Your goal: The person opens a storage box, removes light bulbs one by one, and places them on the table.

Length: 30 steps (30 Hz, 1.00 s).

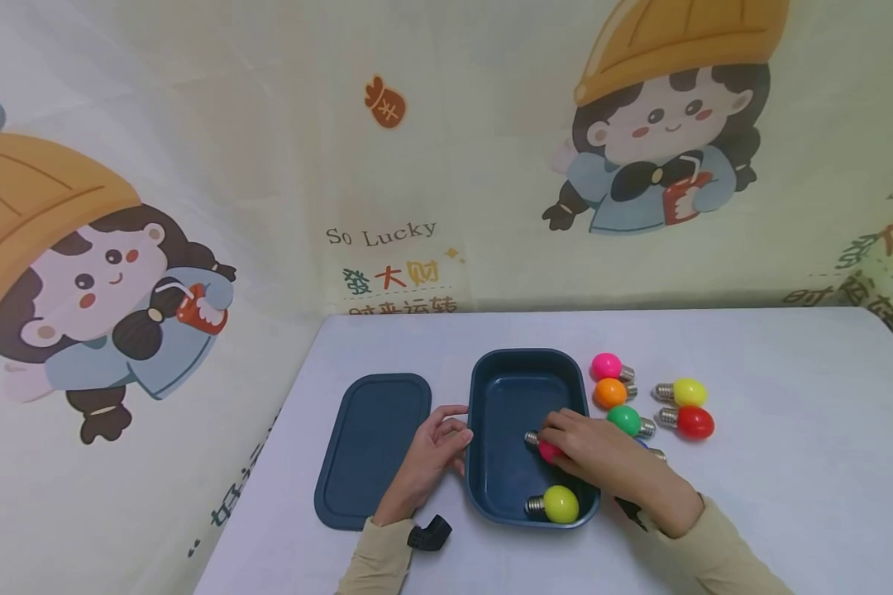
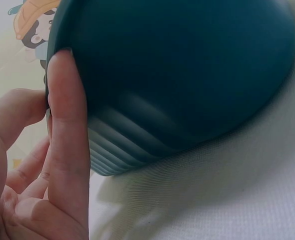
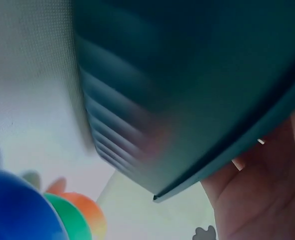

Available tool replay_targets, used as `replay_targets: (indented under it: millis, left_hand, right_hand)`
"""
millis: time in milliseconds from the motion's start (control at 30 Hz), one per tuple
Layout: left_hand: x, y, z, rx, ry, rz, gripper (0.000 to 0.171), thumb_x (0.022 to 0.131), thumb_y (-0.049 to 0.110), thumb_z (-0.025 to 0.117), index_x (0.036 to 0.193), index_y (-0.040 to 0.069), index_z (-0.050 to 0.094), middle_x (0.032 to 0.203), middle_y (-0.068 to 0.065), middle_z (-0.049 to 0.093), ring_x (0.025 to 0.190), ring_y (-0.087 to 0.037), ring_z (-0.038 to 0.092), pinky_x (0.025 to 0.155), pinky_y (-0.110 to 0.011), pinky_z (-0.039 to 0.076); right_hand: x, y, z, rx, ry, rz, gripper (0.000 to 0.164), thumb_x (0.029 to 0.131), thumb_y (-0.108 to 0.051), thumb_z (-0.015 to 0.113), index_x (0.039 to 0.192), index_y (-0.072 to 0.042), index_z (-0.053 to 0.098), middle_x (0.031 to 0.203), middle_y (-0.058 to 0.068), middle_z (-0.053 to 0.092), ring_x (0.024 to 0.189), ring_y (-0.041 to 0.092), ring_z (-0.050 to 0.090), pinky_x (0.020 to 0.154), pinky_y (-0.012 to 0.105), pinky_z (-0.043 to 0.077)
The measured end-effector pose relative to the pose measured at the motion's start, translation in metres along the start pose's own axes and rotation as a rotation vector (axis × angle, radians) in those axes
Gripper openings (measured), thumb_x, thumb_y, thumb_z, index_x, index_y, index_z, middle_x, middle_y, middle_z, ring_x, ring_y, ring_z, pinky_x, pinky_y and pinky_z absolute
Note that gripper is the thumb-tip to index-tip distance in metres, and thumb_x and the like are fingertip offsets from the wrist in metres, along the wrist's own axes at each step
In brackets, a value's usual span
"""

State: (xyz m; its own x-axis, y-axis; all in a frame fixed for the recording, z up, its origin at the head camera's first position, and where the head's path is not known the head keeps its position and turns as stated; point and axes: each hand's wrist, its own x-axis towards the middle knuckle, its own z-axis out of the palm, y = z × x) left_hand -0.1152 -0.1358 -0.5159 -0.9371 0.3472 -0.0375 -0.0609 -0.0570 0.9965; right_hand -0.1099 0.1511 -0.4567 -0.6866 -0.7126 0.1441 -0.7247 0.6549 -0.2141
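Note:
A dark blue box (image 1: 502, 388) stands on the white table. Inside it, my right hand (image 1: 591, 450) reaches over the right rim and grips a pinkish-red light bulb (image 1: 548, 451) by its coloured globe, metal base pointing left. A yellow bulb (image 1: 561, 504) lies in the box's near right corner. Against the box's left side my left hand (image 1: 435, 450) rests with its fingers touching the outer wall; the left wrist view shows a finger (image 2: 67, 115) along the ribbed wall (image 2: 137, 130). In the right wrist view the box wall (image 3: 197, 115) hides the held bulb.
Right of the box lie loose bulbs: pink (image 1: 606, 366), orange (image 1: 610, 393), green (image 1: 624, 420), yellow (image 1: 690, 392) and red (image 1: 694, 422). A blue bulb (image 3: 17, 210) is mostly behind my right arm. The flat dark lid (image 1: 372, 446) lies left of the box.

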Motion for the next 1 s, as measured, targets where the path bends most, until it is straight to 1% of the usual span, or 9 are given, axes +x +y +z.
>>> replay_targets:
  millis: [167, 300, 433, 633, 867, 1000]
  left_hand:
    - [0.0000, 0.0016, 0.0008, -0.005, -0.001, -0.007, 0.046, 0.098, 0.013, 0.063, 0.139, 0.004, 0.045, 0.099, -0.003, 0.059, 0.068, -0.009, 0.058, 0.056, -0.024, 0.054]
    - [0.0000, 0.0013, 0.0005, -0.015, -0.004, -0.008, 0.046, 0.098, 0.013, 0.064, 0.139, 0.004, 0.045, 0.098, -0.002, 0.059, 0.067, -0.009, 0.058, 0.056, -0.025, 0.055]
    - [0.0002, 0.0014, 0.0003, -0.027, -0.001, -0.012, 0.047, 0.097, 0.014, 0.065, 0.139, 0.004, 0.045, 0.098, -0.002, 0.059, 0.068, -0.009, 0.059, 0.055, -0.025, 0.055]
    - [0.0011, 0.0020, 0.0008, -0.024, 0.003, -0.016, 0.049, 0.096, 0.015, 0.066, 0.139, 0.004, 0.045, 0.099, -0.003, 0.060, 0.069, -0.009, 0.060, 0.054, -0.025, 0.054]
    - [0.0012, 0.0012, 0.0008, -0.016, 0.009, -0.024, 0.049, 0.096, 0.015, 0.066, 0.138, 0.003, 0.045, 0.099, -0.003, 0.060, 0.069, -0.009, 0.059, 0.055, -0.024, 0.054]
    - [0.0008, 0.0018, 0.0012, -0.012, 0.016, -0.023, 0.048, 0.096, 0.014, 0.066, 0.138, 0.003, 0.045, 0.099, -0.003, 0.061, 0.069, -0.009, 0.059, 0.055, -0.024, 0.054]
  right_hand:
    - [0.0012, -0.0001, 0.0028, -0.007, 0.024, -0.013, 0.028, 0.083, -0.018, 0.081, 0.108, -0.008, 0.073, 0.100, 0.002, 0.065, 0.089, 0.015, 0.060, 0.070, 0.023, 0.058]
    - [0.0026, -0.0004, 0.0040, -0.011, 0.033, -0.019, 0.029, 0.082, -0.017, 0.082, 0.109, -0.008, 0.073, 0.101, 0.003, 0.066, 0.091, 0.016, 0.060, 0.071, 0.023, 0.058]
    - [0.0034, 0.0003, 0.0056, -0.020, 0.047, -0.045, 0.030, 0.081, -0.014, 0.083, 0.109, -0.008, 0.073, 0.103, 0.003, 0.066, 0.093, 0.017, 0.061, 0.072, 0.024, 0.059]
    - [0.0029, 0.0006, 0.0058, -0.032, 0.064, -0.068, 0.031, 0.080, -0.012, 0.083, 0.109, -0.008, 0.073, 0.105, 0.004, 0.066, 0.095, 0.017, 0.061, 0.073, 0.023, 0.059]
    - [0.0013, 0.0004, 0.0029, -0.060, 0.058, -0.061, 0.032, 0.080, -0.013, 0.083, 0.110, -0.008, 0.073, 0.107, 0.004, 0.067, 0.098, 0.018, 0.062, 0.076, 0.025, 0.059]
    - [0.0005, 0.0001, -0.0014, -0.049, 0.044, -0.064, 0.035, 0.080, -0.014, 0.083, 0.113, -0.008, 0.073, 0.109, 0.005, 0.067, 0.101, 0.019, 0.061, 0.078, 0.026, 0.059]
